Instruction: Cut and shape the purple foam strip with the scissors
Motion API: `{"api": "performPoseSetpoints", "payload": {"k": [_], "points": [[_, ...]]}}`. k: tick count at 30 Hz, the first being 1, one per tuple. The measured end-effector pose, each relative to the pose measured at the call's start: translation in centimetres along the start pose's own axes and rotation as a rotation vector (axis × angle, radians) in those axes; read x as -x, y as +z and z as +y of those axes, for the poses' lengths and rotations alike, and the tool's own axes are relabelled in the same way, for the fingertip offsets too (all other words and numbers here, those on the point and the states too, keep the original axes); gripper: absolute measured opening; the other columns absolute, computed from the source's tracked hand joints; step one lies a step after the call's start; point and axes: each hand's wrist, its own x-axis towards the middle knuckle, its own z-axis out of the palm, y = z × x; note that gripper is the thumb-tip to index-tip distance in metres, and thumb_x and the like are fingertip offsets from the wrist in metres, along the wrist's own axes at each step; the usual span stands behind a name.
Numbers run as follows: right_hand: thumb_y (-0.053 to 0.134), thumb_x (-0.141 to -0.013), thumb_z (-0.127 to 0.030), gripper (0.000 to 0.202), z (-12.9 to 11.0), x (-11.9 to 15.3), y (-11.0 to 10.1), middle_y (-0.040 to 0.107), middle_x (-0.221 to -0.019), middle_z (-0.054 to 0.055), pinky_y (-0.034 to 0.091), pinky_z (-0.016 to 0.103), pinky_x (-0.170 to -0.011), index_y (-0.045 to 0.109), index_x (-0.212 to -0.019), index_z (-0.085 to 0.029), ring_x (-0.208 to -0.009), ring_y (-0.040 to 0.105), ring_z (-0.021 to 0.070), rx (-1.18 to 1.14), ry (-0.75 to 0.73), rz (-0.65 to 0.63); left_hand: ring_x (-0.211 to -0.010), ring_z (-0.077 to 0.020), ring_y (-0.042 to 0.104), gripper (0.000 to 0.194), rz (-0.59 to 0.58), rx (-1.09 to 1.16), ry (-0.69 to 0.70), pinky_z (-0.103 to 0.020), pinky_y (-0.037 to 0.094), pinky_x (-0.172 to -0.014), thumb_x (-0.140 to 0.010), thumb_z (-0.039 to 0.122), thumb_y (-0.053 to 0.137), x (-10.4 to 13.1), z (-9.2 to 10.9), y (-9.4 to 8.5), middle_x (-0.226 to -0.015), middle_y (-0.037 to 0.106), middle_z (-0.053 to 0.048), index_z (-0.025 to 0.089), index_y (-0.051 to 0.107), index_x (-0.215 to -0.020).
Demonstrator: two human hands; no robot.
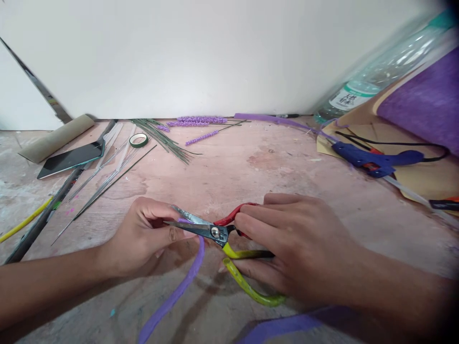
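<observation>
My right hand (287, 239) grips a pair of scissors (215, 232) with one red and one yellow-green handle. The blades stand apart and point left, with the end of a purple strip (193, 272) between them. Thumb and fingers of my left hand (143, 234) pinch that strip close to the blades. From there the strip hangs down toward the near edge of the view. Another purple strip (283, 327) lies below my right hand, partly hidden by the forearm.
At the back lie purple flower stems (197, 122) and green wires (165, 138). On the left are a phone (71, 157), a cardboard tube (59, 136), a tape roll (138, 140) and bare wires (107, 177). A blue glue gun (373, 157) and a bottle (380, 76) occupy the right.
</observation>
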Motion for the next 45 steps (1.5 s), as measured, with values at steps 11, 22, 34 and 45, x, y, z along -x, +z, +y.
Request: {"api": "performPoseSetpoints", "payload": {"k": [11, 22, 34, 45], "points": [[0.056, -0.095, -0.036, 0.022, -0.1, -0.2, -0.1, 0.065, -0.071, -0.001, 0.032, 0.033, -0.06, 0.059, -0.079, -0.021, -0.055, 0.05, 0.0156, 0.008, 0.002, -0.036, -0.047, -0.006, 0.051, 0.002, 0.001, 0.049, -0.066, -0.024, 0.053, -0.065, -0.076, 0.018, 0.084, 0.2, 0.0, 0.3, -0.067, 0.077, -0.005, 0.019, 0.085, -0.075], [0.054, -0.097, -0.036, 0.021, -0.1, -0.1, -0.5, 0.067, -0.073, 0.0, 0.032, 0.032, -0.061, 0.061, -0.083, -0.021, -0.056, 0.052, 0.0159, -0.003, -0.008, -0.056, -0.049, -0.0103, 0.056, 0.006, 0.007, -0.061, -0.043, -0.025, 0.053, -0.059, -0.075, 0.022, 0.085, 0.1, 0.7, 0.5, -0.064, 0.076, -0.006, 0.02, 0.085, -0.069], [0.043, -0.105, -0.04, 0.039, -0.1, 0.0, -0.4, 0.064, -0.064, -0.002, 0.03, 0.032, -0.056, 0.058, -0.075, -0.02, -0.049, 0.047, 0.0155, 0.041, -0.039, 0.007, -0.038, -0.0017, 0.032, 0.012, 0.001, -0.158, -0.013, -0.014, 0.022, -0.034, -0.076, 0.012, 0.079, -0.2, 1.0, 0.4, -0.067, 0.078, -0.007, 0.021, 0.086, -0.075], [0.064, -0.086, -0.037, 0.021, 3.0, -1.9, -1.7, 0.063, -0.064, 0.003, 0.032, 0.031, -0.056, 0.057, -0.077, -0.02, -0.058, 0.057, 0.0198, 0.241, 0.292, -0.04, -0.038, -0.0043, 0.035, 0.02, 0.04, -0.246, -0.094, -0.019, 0.028, -0.039, -0.08, 0.03, 0.075, 0.1, 0.8, -0.2, -0.066, 0.075, -0.009, 0.012, 0.081, -0.074]]}}
